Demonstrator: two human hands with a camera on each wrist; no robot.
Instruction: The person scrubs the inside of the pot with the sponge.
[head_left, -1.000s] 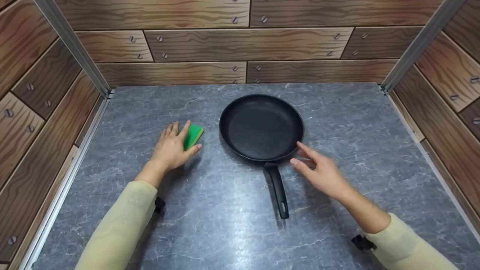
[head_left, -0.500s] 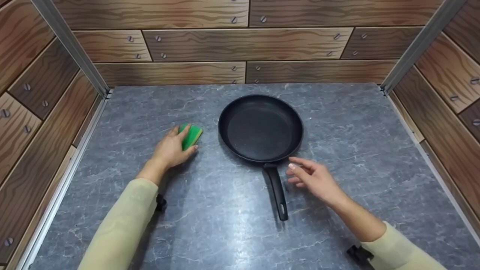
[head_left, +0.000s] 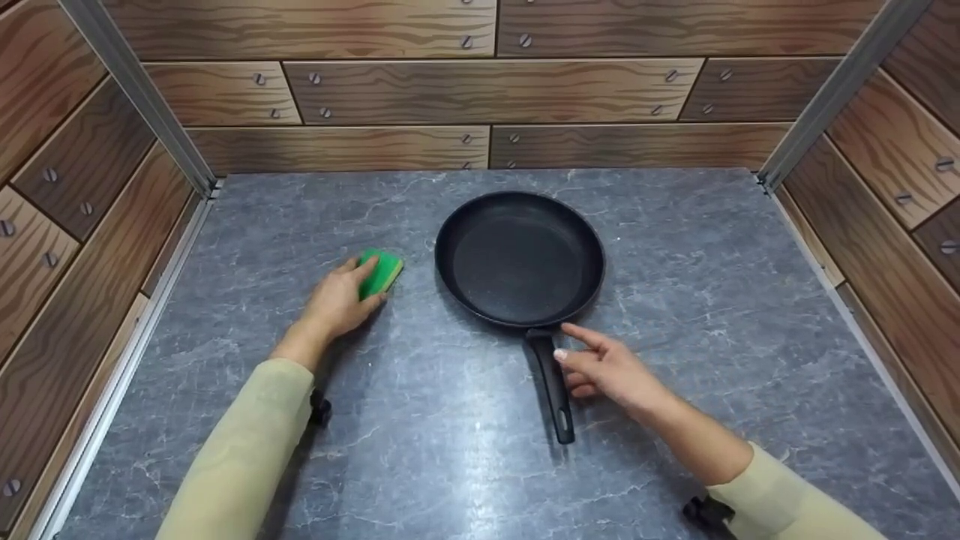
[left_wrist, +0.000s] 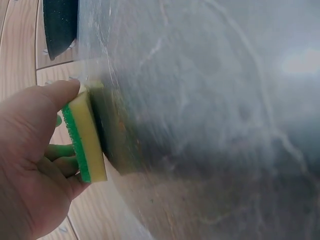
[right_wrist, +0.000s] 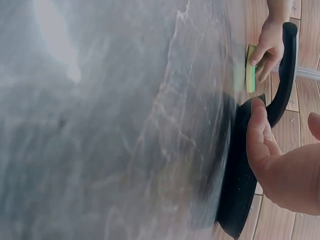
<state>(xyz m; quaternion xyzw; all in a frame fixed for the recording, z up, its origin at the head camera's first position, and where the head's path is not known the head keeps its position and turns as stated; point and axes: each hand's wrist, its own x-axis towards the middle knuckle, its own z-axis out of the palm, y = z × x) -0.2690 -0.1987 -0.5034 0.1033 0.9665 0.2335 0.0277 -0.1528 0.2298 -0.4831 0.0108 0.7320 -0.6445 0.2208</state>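
Note:
A green and yellow sponge [head_left: 381, 275] lies left of the black frying pan [head_left: 519, 259] on the marbled tabletop. My left hand [head_left: 335, 300] holds it from the left, thumb at one edge and fingers over the green scouring side. In the left wrist view the sponge [left_wrist: 86, 137] has its yellow side facing the tabletop. Pointing toward me, the pan's handle [head_left: 551, 386] has my right hand [head_left: 611, 375] at its right side. The thumb tip overlaps the handle, and the forefinger reaches just below the pan's rim. In the right wrist view the right hand's thumb and fingers [right_wrist: 258, 132] stand apart.
Wood-patterned panels [head_left: 495, 90] enclose the grey tabletop [head_left: 420, 465] at the back and both sides. Metal posts [head_left: 139, 97] stand in the back corners. A dark strap piece [head_left: 709, 514] hangs below the right sleeve.
My right hand has moved from the pan's lower right rim down and left to the handle. The left fingers have drawn in around the sponge. The pan stays in place.

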